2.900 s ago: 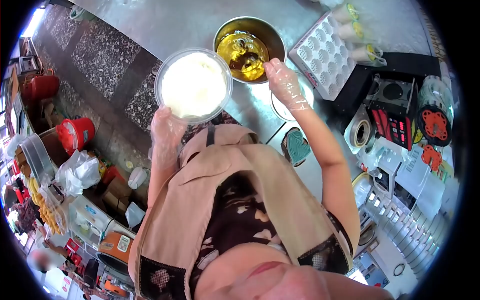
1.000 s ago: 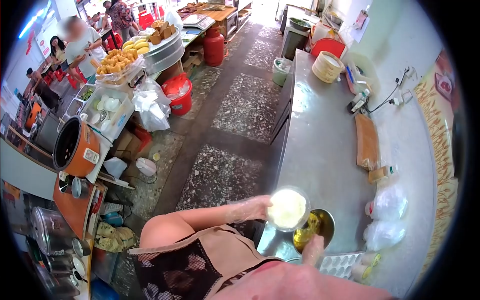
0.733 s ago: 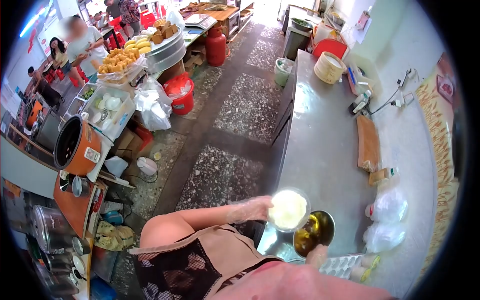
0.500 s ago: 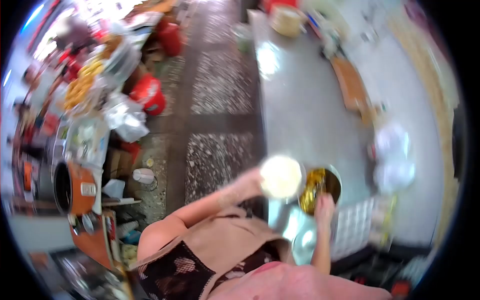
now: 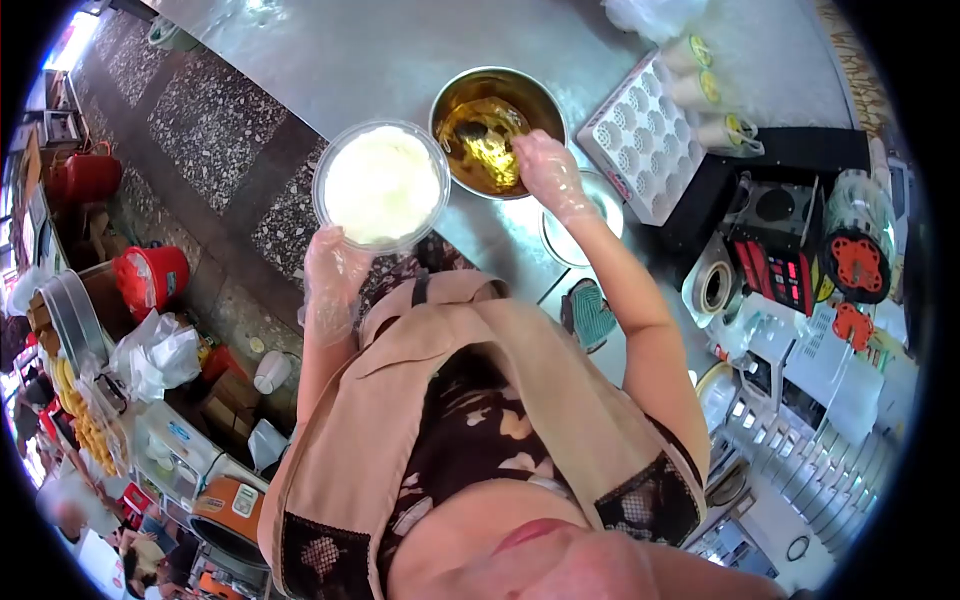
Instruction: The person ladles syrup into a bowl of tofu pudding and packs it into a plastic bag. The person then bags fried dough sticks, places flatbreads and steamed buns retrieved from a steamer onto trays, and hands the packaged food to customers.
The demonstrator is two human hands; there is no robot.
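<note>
My left hand [image 5: 337,270], in a clear plastic glove, grips the near edge of a round clear plastic tub [image 5: 383,187] with white contents, held up beside the counter's edge. My right hand [image 5: 549,168], gloved the same way, is at the right rim of a metal bowl [image 5: 546,92]. Its fingers are closed; what they hold, if anything, I cannot make out. Inside the bowl lies a shiny golden-brown liquid [image 5: 492,150] with a dark patch in it. A round metal lid or dish [image 5: 610,203] sits partly under my right wrist.
The metal counter [image 5: 350,60] stretches away ahead. To the right stand a white egg-tray-like holder [image 5: 640,135], several wrapped cups [image 5: 690,90] and a black machine with a red display [image 5: 775,245]. On the left floor side are a red bucket [image 5: 152,277] and white plastic bags [image 5: 155,355].
The view has swung round and become sharper. My left hand still holds the tub. My right hand has shifted from over the bowl to its right rim.
</note>
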